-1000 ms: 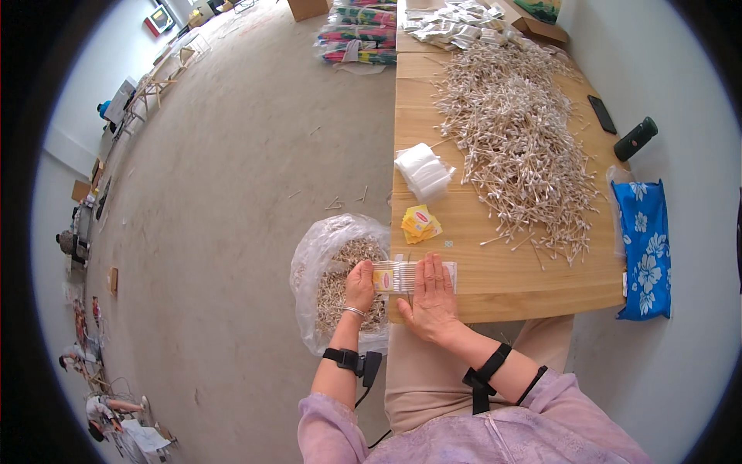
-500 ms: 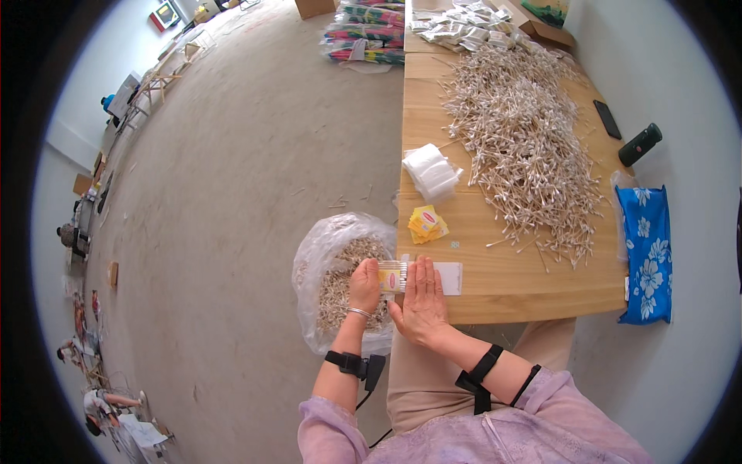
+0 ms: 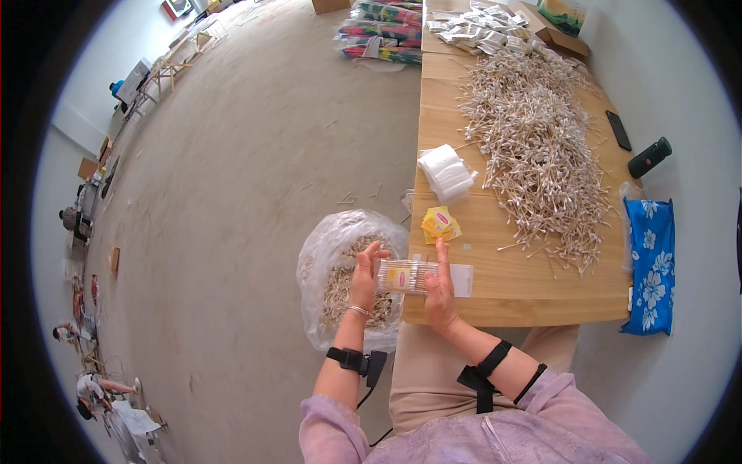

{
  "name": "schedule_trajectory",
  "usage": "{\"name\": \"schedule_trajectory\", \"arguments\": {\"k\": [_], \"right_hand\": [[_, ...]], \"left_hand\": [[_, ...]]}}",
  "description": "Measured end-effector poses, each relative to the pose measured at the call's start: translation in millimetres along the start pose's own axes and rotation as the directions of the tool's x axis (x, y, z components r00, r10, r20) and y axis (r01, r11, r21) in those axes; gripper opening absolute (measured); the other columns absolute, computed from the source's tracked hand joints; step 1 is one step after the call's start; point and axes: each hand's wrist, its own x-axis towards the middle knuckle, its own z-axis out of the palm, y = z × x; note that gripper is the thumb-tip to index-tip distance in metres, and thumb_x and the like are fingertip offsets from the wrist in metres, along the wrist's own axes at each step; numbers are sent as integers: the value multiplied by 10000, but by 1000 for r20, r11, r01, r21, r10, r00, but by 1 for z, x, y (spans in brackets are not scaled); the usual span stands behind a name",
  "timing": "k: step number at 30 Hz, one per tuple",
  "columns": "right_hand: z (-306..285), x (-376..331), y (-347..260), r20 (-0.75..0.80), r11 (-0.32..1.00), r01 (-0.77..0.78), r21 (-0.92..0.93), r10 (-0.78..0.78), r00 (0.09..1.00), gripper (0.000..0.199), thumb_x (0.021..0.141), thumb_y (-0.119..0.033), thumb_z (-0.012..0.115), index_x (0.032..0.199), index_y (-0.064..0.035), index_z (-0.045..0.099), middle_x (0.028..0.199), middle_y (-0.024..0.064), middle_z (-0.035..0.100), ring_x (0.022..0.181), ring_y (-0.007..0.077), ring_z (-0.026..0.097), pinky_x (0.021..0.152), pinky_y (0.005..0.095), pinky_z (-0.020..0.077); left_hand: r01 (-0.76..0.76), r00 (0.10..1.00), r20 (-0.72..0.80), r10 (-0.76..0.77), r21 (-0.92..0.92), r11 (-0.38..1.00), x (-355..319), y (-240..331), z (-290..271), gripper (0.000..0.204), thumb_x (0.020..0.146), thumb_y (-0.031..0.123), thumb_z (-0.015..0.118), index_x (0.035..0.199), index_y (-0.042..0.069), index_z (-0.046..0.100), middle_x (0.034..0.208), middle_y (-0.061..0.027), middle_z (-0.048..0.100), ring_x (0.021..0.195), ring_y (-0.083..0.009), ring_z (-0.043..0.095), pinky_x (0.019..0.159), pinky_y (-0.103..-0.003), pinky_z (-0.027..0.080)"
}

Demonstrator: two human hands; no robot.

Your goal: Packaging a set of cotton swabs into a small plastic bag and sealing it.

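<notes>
A clear packet of cotton swabs (image 3: 402, 277) with a yellow label lies level between my hands at the table's near left corner. At its left end is my left hand (image 3: 363, 280), holding it with the fingers pointing up and away. My right hand (image 3: 440, 295) stands on edge at the other end, its fingers straight and its thumb side against the packet. Partly behind that hand, a white flat piece (image 3: 464, 281) rests on the table. Just beyond are a stack of yellow cards (image 3: 440, 224) and a pile of clear plastic bags (image 3: 448, 173).
Loose cotton swabs (image 3: 541, 139) make a large heap on the wooden table (image 3: 525, 301). Below the left edge stands a clear bag of swabs (image 3: 313, 263). A blue flowered pack (image 3: 651, 267), a dark bottle (image 3: 649, 158) and a phone (image 3: 618, 130) line the right side.
My right hand has turned from flat on the packet to upright at its right end, uncovering more swabs. My left fingers have straightened. The whole view has shifted slightly.
</notes>
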Motion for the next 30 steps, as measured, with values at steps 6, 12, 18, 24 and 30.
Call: {"name": "schedule_trajectory", "arguments": {"k": [6, 12, 18, 24, 30], "right_hand": [[16, 1, 0, 39, 999, 18, 42, -19, 999, 672, 955, -307, 354, 1464, 74, 138, 1543, 232, 142, 1451, 349, 68, 1166, 392, 69], [36, 3, 1, 38, 997, 48, 66, -50, 998, 676, 971, -361, 335, 1457, 77, 163, 1539, 232, 157, 1448, 353, 83, 1163, 403, 85], [42, 4, -2, 22, 997, 43, 65, -45, 999, 668, 975, -372, 335, 1452, 71, 190, 1532, 227, 184, 1446, 358, 92, 1162, 410, 90], [41, 5, -1, 28, 996, 84, 20, -85, 996, 633, 971, -343, 356, 1433, 73, 235, 1515, 229, 223, 1441, 363, 118, 1159, 407, 118], [12, 8, -5, 32, 996, 92, -11, -92, 995, 527, 887, -159, 457, 1365, 43, 363, 1476, 227, 301, 1422, 363, 192, 1159, 427, 137]], "left_hand": [[50, 989, 142, -34, -112, 992, -8, 0, 7, 750, 956, 628, 209, 1414, 58, 375, 1281, -146, 536, 1181, -227, 514, 995, -358, 437], [65, 988, 152, -41, -153, 986, -11, 2, 10, 764, 949, 636, 202, 1430, 59, 345, 1310, -153, 522, 1181, -228, 520, 998, -355, 435], [58, 985, 167, -35, -135, 989, -11, 0, 8, 634, 1011, 507, 248, 1417, 33, 358, 1283, -152, 552, 1171, -208, 528, 996, -324, 425], [53, 985, 166, -37, -91, 994, -8, 8, 14, 489, 1020, 326, 383, 1394, 11, 372, 1249, -157, 578, 1132, -193, 556, 970, -306, 440], [125, 991, -42, -124, 27, 992, -7, 7, 10, 495, 1009, 274, 424, 1404, -8, 327, 1268, -196, 557, 1137, -204, 550, 975, -315, 437]]}}
